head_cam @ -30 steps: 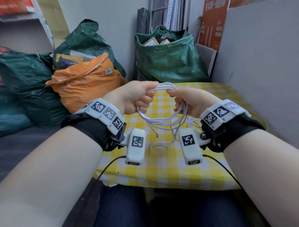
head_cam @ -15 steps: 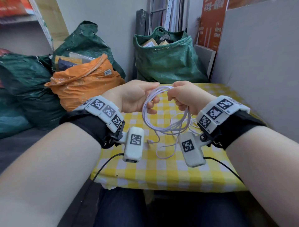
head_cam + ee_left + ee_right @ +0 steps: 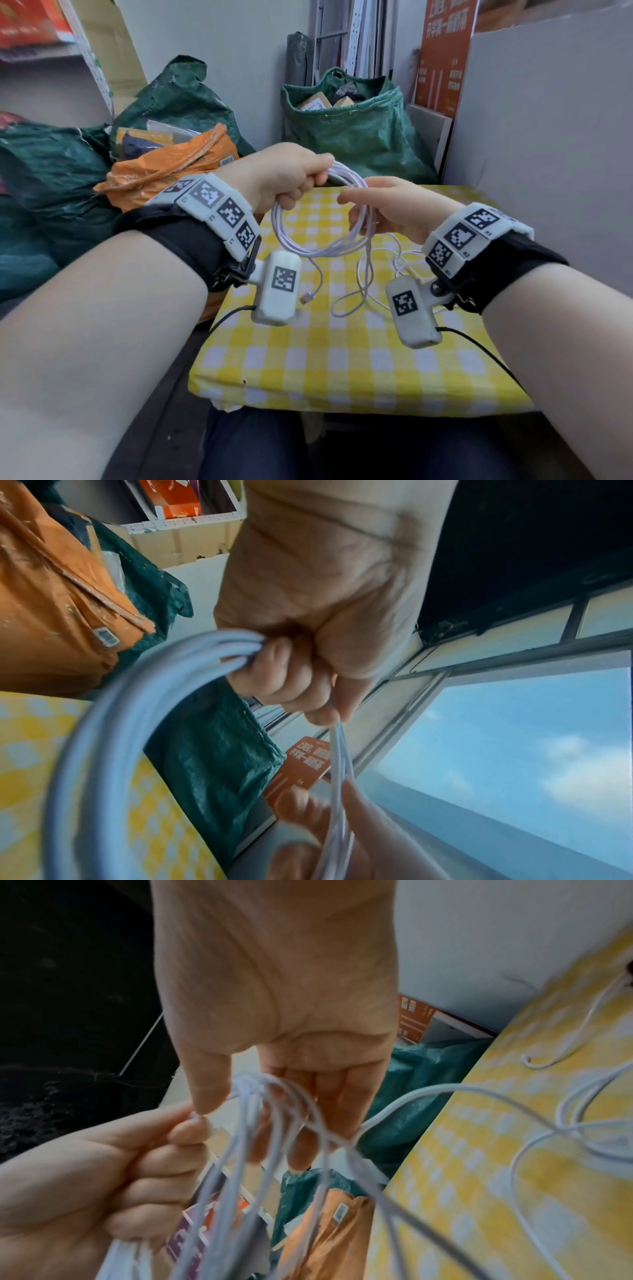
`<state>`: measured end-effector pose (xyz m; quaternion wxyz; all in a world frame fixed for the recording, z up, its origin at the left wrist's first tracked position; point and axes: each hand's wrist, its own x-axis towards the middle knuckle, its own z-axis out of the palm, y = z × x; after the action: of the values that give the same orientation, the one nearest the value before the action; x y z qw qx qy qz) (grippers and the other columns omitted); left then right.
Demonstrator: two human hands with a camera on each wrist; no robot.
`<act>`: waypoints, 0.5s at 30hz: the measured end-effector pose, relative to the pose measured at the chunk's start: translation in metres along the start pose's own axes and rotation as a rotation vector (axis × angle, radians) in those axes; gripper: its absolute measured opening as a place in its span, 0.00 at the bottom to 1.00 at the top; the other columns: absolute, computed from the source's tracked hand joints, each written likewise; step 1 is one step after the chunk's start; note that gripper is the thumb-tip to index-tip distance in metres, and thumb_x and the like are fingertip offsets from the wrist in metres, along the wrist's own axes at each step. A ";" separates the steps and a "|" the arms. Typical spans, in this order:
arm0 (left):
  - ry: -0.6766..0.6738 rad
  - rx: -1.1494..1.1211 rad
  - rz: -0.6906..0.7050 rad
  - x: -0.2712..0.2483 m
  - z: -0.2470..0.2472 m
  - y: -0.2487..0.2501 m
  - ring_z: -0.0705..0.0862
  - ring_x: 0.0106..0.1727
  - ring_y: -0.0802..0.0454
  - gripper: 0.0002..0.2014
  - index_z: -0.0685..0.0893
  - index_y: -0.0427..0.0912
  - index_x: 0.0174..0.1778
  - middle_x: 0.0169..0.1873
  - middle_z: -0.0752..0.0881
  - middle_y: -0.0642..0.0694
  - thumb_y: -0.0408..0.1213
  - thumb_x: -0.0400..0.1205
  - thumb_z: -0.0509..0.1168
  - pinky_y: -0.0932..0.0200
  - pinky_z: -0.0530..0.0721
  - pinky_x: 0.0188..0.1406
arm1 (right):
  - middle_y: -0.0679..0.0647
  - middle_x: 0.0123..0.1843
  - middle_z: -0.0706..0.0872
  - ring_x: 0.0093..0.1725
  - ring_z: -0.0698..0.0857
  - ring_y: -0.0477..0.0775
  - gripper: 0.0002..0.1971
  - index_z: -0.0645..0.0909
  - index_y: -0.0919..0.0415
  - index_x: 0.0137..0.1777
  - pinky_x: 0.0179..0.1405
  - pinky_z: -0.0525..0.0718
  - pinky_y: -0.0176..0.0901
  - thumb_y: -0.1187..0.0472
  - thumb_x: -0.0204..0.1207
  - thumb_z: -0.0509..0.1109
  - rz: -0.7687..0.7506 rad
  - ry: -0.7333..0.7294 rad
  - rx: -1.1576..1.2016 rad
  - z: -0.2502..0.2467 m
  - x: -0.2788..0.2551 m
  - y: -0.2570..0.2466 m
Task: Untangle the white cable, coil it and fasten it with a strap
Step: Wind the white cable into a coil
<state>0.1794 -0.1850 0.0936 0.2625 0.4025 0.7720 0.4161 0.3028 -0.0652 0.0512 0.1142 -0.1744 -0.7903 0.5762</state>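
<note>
Down at the bottom of the head view, dark trousers (image 3: 260, 445) show between two bare forearms, each strapped with a black band and a white camera pod. Just beyond the knees sits the bench (image 3: 342, 370), covered in a yellow-and-white checked cloth.

Above its middle, the left hand (image 3: 284, 178) is clenched around the top of the white cable (image 3: 318, 250), several loops bunched together in its fist and hanging as a rough coil in the air. The wrist view shows the fingers wrapped tight over the strands. The right hand (image 3: 390, 209) is beside it at centre frame, fingers straight and relaxed, reaching in among the loops; strands drape across its fingers but it does not clasp them. One plug end (image 3: 306, 298) dangles below the coil near the left pod, and the loose remainder of the cable trails onto the cloth toward the right wrist.

Farther back, at left of frame, an orange sack (image 3: 164, 168) leans on dark green bags (image 3: 51, 178). Behind the bench stands an open green sack (image 3: 356, 137) holding parcels, with an orange poster (image 3: 445, 58) at upper right.
</note>
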 end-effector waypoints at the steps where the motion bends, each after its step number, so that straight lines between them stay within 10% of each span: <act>1: 0.028 -0.039 -0.002 0.000 -0.004 0.000 0.54 0.15 0.59 0.20 0.69 0.44 0.31 0.15 0.60 0.55 0.48 0.88 0.52 0.69 0.53 0.13 | 0.52 0.35 0.87 0.36 0.84 0.50 0.14 0.83 0.58 0.51 0.45 0.83 0.41 0.48 0.81 0.64 0.016 -0.009 -0.012 -0.003 0.001 0.002; 5: 0.162 -0.125 -0.003 -0.002 -0.019 0.006 0.52 0.14 0.61 0.20 0.65 0.47 0.29 0.13 0.59 0.56 0.46 0.88 0.52 0.69 0.50 0.14 | 0.54 0.44 0.91 0.45 0.83 0.49 0.21 0.87 0.62 0.52 0.48 0.77 0.36 0.51 0.84 0.55 0.021 0.001 -0.230 -0.008 0.001 0.001; 11: 0.426 -0.190 -0.005 -0.001 -0.037 0.008 0.52 0.12 0.59 0.18 0.65 0.47 0.27 0.12 0.59 0.54 0.42 0.85 0.53 0.72 0.50 0.16 | 0.44 0.25 0.77 0.20 0.70 0.41 0.10 0.87 0.53 0.49 0.19 0.68 0.31 0.57 0.82 0.63 -0.055 0.153 -0.475 -0.026 0.001 -0.009; 15: 0.604 -0.205 -0.051 -0.007 -0.051 0.012 0.55 0.10 0.58 0.16 0.64 0.46 0.29 0.23 0.59 0.48 0.40 0.84 0.53 0.75 0.53 0.14 | 0.46 0.39 0.85 0.35 0.79 0.45 0.05 0.87 0.51 0.48 0.31 0.75 0.34 0.53 0.77 0.71 -0.144 0.374 -0.406 -0.047 0.001 -0.010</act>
<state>0.1502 -0.2090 0.1302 0.0708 0.2125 0.7789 0.5857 0.3186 -0.0267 0.0755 0.2616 -0.2404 -0.8651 0.3542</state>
